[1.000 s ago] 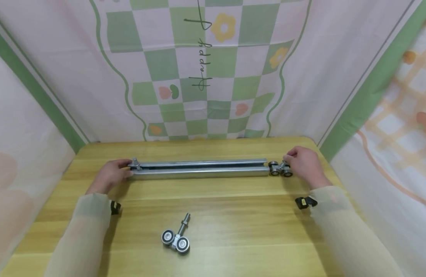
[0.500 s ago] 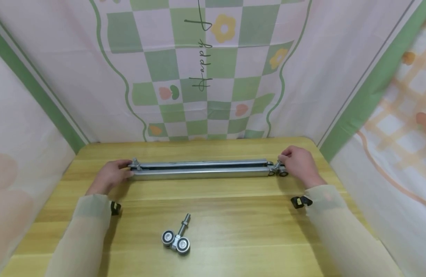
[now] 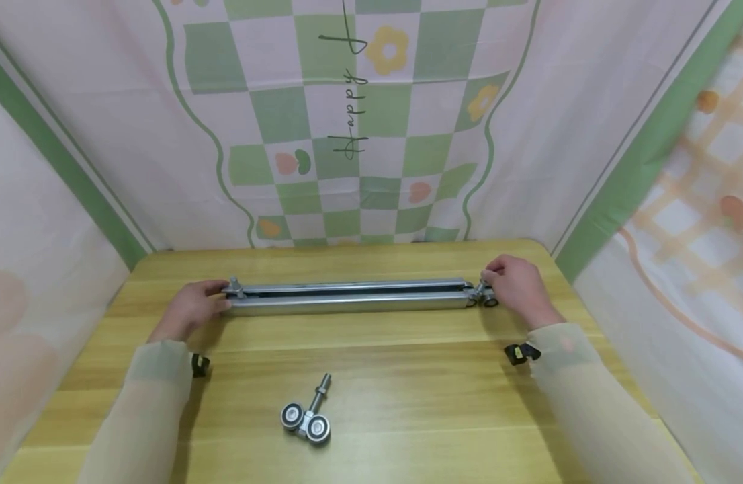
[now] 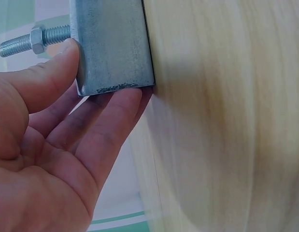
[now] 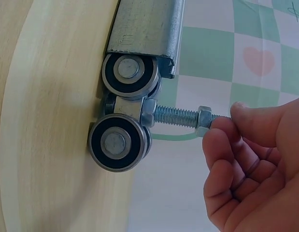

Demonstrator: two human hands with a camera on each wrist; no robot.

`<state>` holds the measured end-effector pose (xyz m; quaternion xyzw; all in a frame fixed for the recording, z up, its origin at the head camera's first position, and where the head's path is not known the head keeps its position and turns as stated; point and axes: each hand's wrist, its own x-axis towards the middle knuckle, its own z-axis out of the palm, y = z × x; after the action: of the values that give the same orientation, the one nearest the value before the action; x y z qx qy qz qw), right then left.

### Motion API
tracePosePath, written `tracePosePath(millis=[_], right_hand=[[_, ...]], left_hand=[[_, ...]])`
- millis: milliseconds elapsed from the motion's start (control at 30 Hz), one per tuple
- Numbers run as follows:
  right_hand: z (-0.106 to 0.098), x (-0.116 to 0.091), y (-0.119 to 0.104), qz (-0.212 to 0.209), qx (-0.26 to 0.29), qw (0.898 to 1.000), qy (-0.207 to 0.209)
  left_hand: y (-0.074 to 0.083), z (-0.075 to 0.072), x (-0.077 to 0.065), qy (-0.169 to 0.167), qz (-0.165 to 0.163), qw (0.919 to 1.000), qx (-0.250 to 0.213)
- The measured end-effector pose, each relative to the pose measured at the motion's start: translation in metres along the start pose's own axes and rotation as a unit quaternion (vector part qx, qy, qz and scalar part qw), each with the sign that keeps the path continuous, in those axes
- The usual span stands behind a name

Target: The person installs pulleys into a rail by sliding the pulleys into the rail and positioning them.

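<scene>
A silver metal channel rail (image 3: 347, 304) lies across the wooden table with its slot facing up. My left hand (image 3: 193, 306) holds the rail's left end, thumb on the top edge and fingers against the end face. Beside that thumb, a threaded bolt with a nut (image 4: 38, 40) sticks up out of the slot. At the other end, my right hand (image 3: 516, 286) pinches the bolt tip of a roller trolley (image 5: 115, 142) between thumb and forefinger. The trolley's front wheels sit right at the rail's mouth, partly overlapped by its edge; the rear wheels are outside.
Another roller trolley (image 3: 306, 420) lies on its side on the near part of the wooden table (image 3: 420, 396), bolt pointing away. Patterned cloth (image 3: 383, 154) hangs behind the table, and more cloth hangs at both sides.
My right hand has moved left with the roller trolley, bringing its front wheels from beside the rail's end to its mouth. The left hand keeps its hold on the rail.
</scene>
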<state>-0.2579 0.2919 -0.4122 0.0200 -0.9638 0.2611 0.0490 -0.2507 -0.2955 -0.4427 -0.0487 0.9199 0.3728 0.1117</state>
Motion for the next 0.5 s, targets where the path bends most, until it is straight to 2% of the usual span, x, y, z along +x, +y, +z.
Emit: tracePosePath(millis=[500], right_hand=[[0.0012, 0.0019, -0.0028, 0.007, 0.012, 1.0, -0.007]], left_hand=[[-0.0022, -0.0007, 0.0031, -0.002, -0.006, 1.0, -0.006]])
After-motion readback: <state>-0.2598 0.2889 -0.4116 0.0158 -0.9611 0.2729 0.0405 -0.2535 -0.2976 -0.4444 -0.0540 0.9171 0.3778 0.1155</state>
